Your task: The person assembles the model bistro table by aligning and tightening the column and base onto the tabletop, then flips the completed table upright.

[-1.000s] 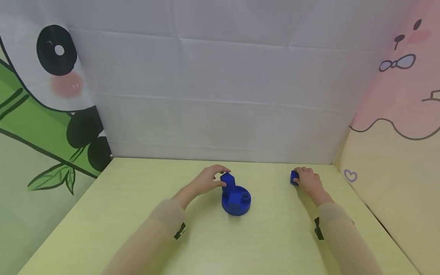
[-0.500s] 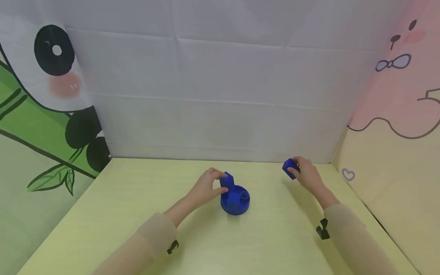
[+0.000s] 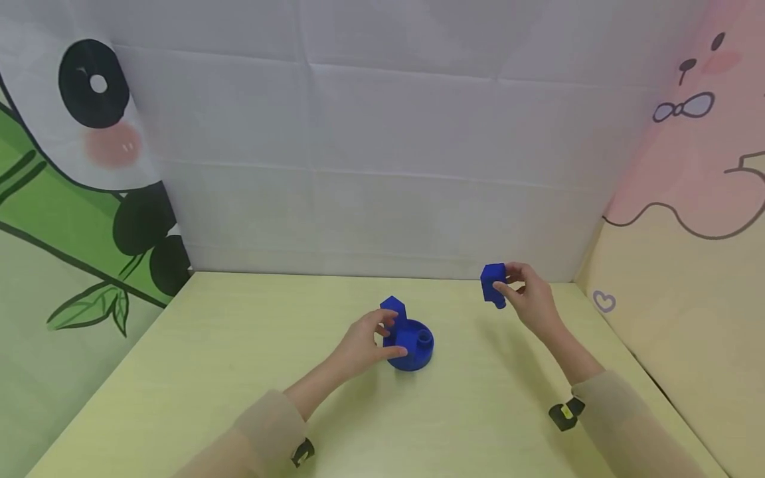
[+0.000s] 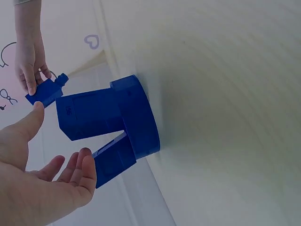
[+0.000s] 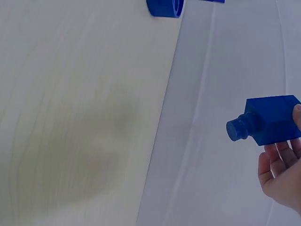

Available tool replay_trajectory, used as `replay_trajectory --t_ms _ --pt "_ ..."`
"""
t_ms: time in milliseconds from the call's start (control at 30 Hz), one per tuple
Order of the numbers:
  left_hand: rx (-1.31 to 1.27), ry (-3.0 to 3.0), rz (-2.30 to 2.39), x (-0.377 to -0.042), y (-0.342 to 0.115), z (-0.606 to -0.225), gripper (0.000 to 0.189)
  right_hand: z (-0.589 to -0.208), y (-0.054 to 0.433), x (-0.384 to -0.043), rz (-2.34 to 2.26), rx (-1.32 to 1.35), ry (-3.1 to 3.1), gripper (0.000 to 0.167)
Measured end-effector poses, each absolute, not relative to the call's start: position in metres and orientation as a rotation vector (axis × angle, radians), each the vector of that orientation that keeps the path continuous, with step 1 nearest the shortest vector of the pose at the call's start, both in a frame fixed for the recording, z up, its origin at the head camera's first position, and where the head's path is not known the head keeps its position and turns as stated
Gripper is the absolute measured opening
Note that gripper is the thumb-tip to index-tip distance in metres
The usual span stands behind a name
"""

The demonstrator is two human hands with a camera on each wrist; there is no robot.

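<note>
On the table stands a round blue base (image 3: 424,359), with two angular blue blocks rising from it: a front block (image 4: 89,113) and a rear block (image 4: 117,157). A round hole shows at the base's right side in the head view. My left hand (image 3: 360,344) is beside these blocks, thumb and fingers spread apart with fingertips close to them. To the right, raised off the table, a loose blue block with a round stepped peg (image 5: 270,118) is pinched between the thumb and fingers of my right hand (image 3: 534,309). Its peg points down.
The pale yellow table (image 3: 197,358) meets a white cloth backdrop (image 3: 370,212) at its far edge. Printed cartoon panels stand left and right, the right panel (image 3: 669,299) rising along the table's side.
My right hand has lifted the loose block off the table, moved it slightly left and turned its peg downward. My left hand has slid from the rear block's top toward the front block, fingers spreading.
</note>
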State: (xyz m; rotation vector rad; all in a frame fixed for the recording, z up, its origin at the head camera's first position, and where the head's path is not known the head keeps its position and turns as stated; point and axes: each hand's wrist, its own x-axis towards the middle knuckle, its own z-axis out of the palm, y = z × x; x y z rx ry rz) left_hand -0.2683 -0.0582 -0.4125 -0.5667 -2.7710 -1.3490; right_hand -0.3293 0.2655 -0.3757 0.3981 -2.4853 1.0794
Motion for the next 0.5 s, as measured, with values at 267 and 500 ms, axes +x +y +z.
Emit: replay_trajectory --t_ms 267,500 --pt "-0.385 -2.699 -1.498 -0.263 -0.046 -0.426 0.072 -0.379 0.243 -0.309 1.311 0.349 -2.372 0.042" --pt "-0.235 -2.635 -1.56 -0.26 -0.031 -0.429 0.069 -0.388 0.225 -0.297 1.53 0.282 -2.33 0.047"
